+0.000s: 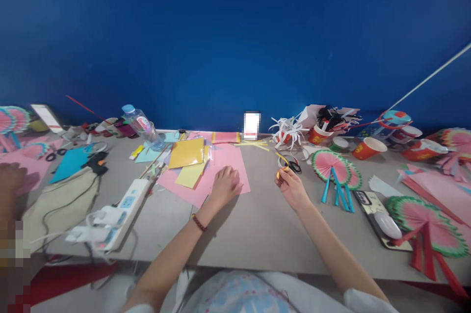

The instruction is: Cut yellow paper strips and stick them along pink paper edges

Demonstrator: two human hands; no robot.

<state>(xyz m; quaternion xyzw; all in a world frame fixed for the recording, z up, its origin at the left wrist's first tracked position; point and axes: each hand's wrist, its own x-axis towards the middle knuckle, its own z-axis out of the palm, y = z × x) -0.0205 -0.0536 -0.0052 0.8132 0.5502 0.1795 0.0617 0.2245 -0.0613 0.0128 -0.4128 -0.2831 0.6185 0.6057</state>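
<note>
My left hand (225, 186) rests palm down at the right part of a large pink paper sheet (238, 166), its fingers loosely bent and the thumb apart. No object shows in it. To its left, gold paper (186, 152) in a clear sleeve overlaps a pale yellow sheet (187, 178) on the pink one. My right hand (289, 185) is raised a little over the table, right of the pink sheet. Its fingers pinch a narrow yellow paper strip (282, 159), which curls up from the fingertips. Black-handled scissors (294, 164) lie just behind that hand.
A phone (252, 125) stands against the blue wall, with yellow strips (257, 144) before it. Folded watermelon-patterned paper fans (333, 166), paper cups (370, 148) and a mouse (388, 225) are right. A power strip (128, 210) and bottle (142, 126) stand left, near another person's hand (13, 183).
</note>
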